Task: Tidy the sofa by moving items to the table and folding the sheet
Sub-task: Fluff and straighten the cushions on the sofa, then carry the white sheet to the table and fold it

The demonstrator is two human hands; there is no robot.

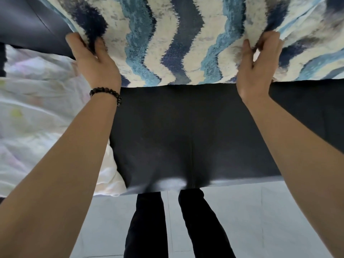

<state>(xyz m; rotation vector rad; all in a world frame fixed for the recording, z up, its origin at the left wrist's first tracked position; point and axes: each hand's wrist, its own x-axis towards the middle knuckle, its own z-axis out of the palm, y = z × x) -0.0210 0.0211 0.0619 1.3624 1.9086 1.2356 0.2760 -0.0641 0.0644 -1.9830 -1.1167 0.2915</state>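
A cushion [175, 40] with blue, navy and cream wavy stripes fills the top of the view, above the dark sofa seat [186, 131]. My left hand [93, 58], with a dark bead bracelet on the wrist, grips the cushion's left side. My right hand [258, 66] pinches its right side, fingers curled into the fabric. A crumpled white sheet [37, 112] with faint pastel marks lies on the sofa to the left, partly hidden behind my left forearm.
The sofa's dark backrest [31, 23] shows at the upper left. Below the seat's front edge lies a pale tiled floor [260, 220], where my legs in black trousers [178, 226] stand close to the sofa.
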